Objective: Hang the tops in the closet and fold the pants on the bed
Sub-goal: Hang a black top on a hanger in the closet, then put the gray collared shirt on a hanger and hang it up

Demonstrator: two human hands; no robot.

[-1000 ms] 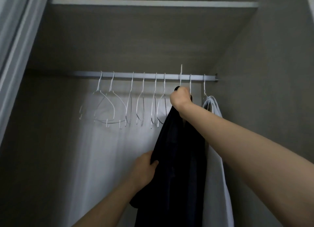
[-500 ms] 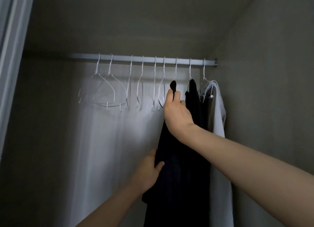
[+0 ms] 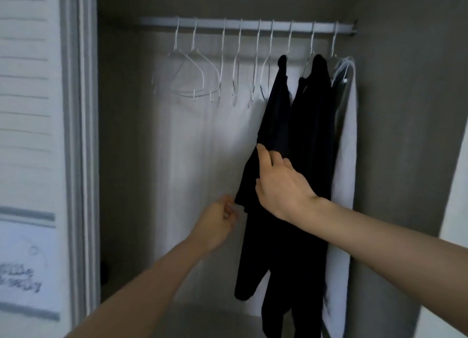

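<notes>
A dark top (image 3: 274, 125) hangs on a white wire hanger from the closet rod (image 3: 253, 25). A second dark top (image 3: 312, 125) hangs just right of it, and a white top (image 3: 345, 140) hangs at the rod's right end. My right hand (image 3: 281, 183) lies against the front of the first dark top at mid height, fingers loosely spread on the cloth. My left hand (image 3: 219, 220) is lower and to the left, fingers curled, pinching the top's lower left hem, which flares out toward it.
Several empty white wire hangers (image 3: 197, 79) hang on the left part of the rod. The closet's door frame (image 3: 81, 148) stands at the left and its side wall (image 3: 405, 135) at the right. Pale back wall shows behind the hangers.
My right hand has let go of the hanger's neck and dropped to the top's front. My left hand slid down to the hem. The view has tilted down and pulled back.
</notes>
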